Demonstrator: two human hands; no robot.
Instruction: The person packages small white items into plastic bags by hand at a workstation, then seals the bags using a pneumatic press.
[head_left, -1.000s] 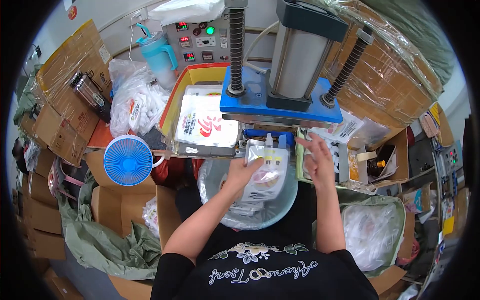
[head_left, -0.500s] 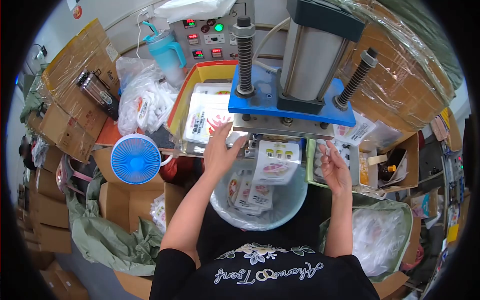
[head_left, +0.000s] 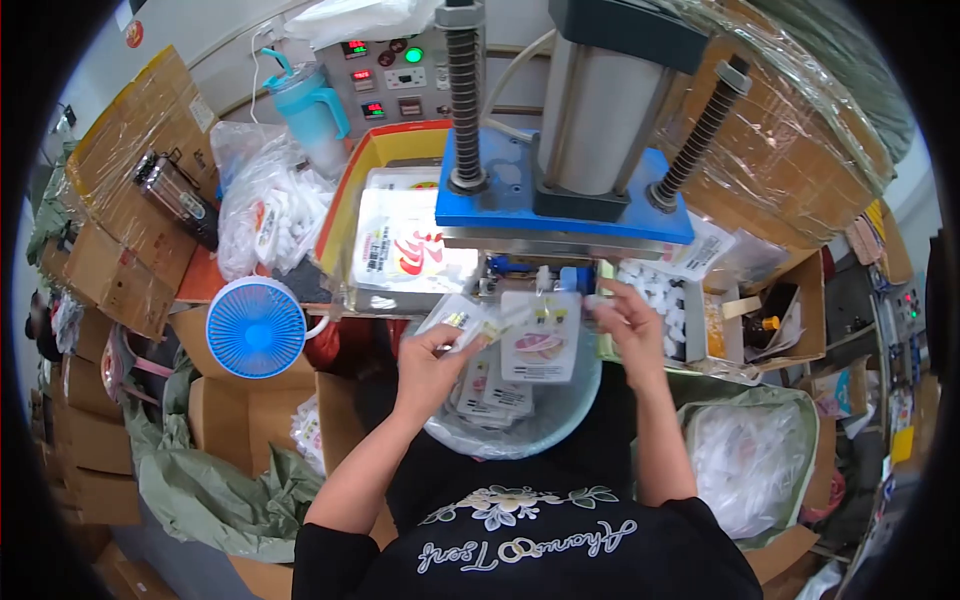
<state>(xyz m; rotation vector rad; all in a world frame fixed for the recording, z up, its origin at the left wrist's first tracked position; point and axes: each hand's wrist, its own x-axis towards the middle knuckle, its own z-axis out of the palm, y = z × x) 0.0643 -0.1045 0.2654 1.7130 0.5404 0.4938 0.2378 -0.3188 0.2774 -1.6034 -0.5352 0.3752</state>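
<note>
My left hand [head_left: 430, 372] pinches a white printed pouch [head_left: 462, 318] by its edge, left of the press and above the bucket [head_left: 570, 425]. Beside it a second pouch [head_left: 540, 345], with a pink picture, hangs upright at the front of the press. My right hand [head_left: 636, 340] is raised to the right of that hanging pouch. Its fingertips are pinched together and blurred, and what lies between them is too small to make out. Several finished-looking pouches [head_left: 490, 395] lie in the bucket. Small white plastic pieces [head_left: 668, 310] fill a tray beyond my right hand.
The press with its blue plate [head_left: 560, 205] stands straight ahead, low over the hands. Left of it a yellow box [head_left: 335, 225] holds stacked white pouches [head_left: 415, 240]. A blue fan [head_left: 256, 327], a cardboard box [head_left: 240, 410] and a bag-lined box [head_left: 750, 465] stand around.
My left hand has drawn back from the stack of pouches toward me, now with a pouch in it. My right hand has moved left from the tray of white pieces toward the hanging pouch.
</note>
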